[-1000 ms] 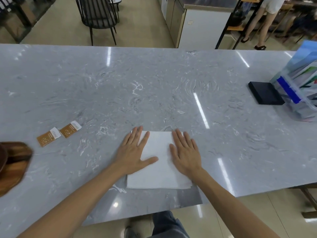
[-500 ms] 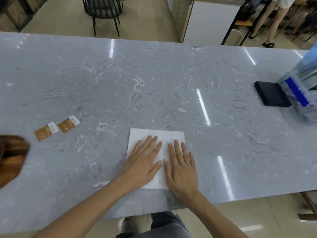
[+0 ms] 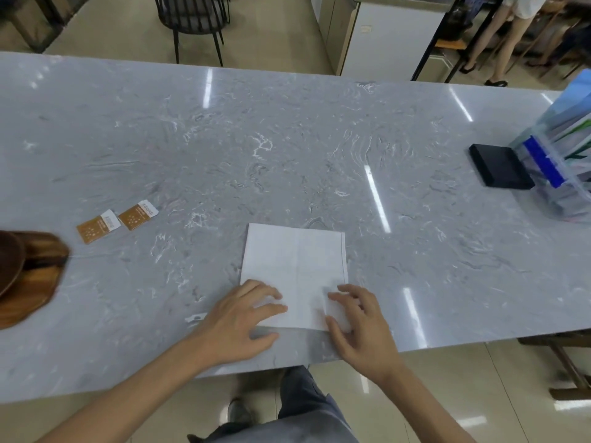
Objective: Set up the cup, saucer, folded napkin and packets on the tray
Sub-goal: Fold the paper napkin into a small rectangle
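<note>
Pinching napkin (image 3: 295,263) near edge, left hand (image 3: 236,327) and right hand (image 3: 364,330)

Head camera looks forward and down, close over the table (image 3: 287,139).

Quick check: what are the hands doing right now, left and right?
Left hand: pinching the near left corner of the napkin.
Right hand: pinching the napkin's near right corner, slightly lifted.

The napkin (image 3: 295,273) lies on the table (image 3: 287,139) before me; the two packets (image 3: 138,215) lie well to its left; the tray (image 3: 32,282) further left still.
</note>
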Demonstrator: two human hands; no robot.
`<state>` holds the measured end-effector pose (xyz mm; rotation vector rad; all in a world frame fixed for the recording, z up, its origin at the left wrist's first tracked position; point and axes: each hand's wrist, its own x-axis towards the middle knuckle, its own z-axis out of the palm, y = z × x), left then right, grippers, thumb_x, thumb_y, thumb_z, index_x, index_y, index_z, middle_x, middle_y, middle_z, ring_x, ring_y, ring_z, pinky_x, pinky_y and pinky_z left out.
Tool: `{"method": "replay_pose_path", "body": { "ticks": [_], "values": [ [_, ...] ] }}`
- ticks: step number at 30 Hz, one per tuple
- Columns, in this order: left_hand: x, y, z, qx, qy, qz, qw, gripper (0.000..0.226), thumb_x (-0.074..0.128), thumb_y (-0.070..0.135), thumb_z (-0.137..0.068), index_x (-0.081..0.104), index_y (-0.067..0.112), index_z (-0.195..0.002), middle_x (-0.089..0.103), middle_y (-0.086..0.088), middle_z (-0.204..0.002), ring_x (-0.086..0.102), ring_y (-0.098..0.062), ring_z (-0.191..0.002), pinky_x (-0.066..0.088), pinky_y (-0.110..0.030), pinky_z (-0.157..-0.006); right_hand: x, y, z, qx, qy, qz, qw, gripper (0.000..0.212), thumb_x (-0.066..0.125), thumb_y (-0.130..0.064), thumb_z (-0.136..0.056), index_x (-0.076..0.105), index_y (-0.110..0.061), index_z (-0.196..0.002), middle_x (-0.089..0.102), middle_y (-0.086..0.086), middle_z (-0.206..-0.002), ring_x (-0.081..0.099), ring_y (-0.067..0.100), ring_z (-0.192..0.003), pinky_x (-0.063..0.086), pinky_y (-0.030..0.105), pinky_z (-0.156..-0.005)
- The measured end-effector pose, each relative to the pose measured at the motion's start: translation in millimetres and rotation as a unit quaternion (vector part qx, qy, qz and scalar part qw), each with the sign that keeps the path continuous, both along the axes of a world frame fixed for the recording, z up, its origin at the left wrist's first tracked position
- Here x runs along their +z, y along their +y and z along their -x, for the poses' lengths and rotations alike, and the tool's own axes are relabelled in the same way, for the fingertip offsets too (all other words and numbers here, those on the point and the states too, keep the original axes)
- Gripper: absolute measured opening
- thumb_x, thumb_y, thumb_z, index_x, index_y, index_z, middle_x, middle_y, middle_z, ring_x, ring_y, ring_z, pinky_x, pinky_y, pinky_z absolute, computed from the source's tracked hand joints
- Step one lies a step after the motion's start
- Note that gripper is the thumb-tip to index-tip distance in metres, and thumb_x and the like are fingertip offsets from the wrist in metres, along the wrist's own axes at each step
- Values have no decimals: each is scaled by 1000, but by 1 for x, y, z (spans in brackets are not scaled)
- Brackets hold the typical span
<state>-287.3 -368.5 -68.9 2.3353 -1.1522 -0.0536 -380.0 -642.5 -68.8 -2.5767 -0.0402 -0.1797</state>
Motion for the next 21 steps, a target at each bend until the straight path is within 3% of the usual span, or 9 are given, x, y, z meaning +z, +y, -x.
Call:
{"method": "replay_pose_path", "body": {
  "ticks": [2, 5, 9, 15, 21],
  "values": [
    [-1, 13, 4, 9, 0, -4, 1000, 32, 67, 38, -88, 73, 25, -116, 66, 7, -114, 57, -10, -106, 55, -32, -83, -6, -11, 13, 18, 5, -3, 1000, 34, 60, -46, -94, 63, -30, -124, 51, -11, -132, 50, 6, -120, 57, 27, -87],
    [0, 19, 4, 23, 6, 7, 1000, 30, 62, 36, -91, 76, 22, -113, 67, 5, -106, 61, -12, -96, 55, -32, -78, -16, -18, 21, 26, -10, 2, 1000, 28, 65, -44, -94, 69, -32, -118, 52, -15, -129, 53, 2, -115, 54, 20, -88],
    [2, 19, 3, 7, -16, 9, 1000, 25, 61, 32, -91, 79, 18, -102, 70, 2, -96, 64, -16, -85, 55, -33, -69, -21, -17, 22, 36, -47, 32, 998, 18, 67, -33, -95, 74, -25, -110, 62, -10, -115, 60, 10, -106, 56, 25, -83],
    [5, 20, 5, 11, -44, 18, 999, 15, 68, 26, -88, 79, 17, -94, 70, 2, -90, 63, -14, -79, 55, -32, -63, -17, -4, 27, 28, -112, 89, 989, 10, 77, -17, -89, 76, -13, -98, 70, -1, -99, 61, 17, -92, 54, 24, -74],
    [5, 27, 10, 2, -54, 46, 998, 17, 65, 25, -91, 80, 16, -94, 72, 2, -93, 65, -13, -81, 56, -28, -63, -21, 1, 36, 7, -112, 80, 990, 12, 75, -18, -91, 76, -13, -102, 71, -3, -104, 63, 17, -98, 56, 25, -80]
  ]
}}
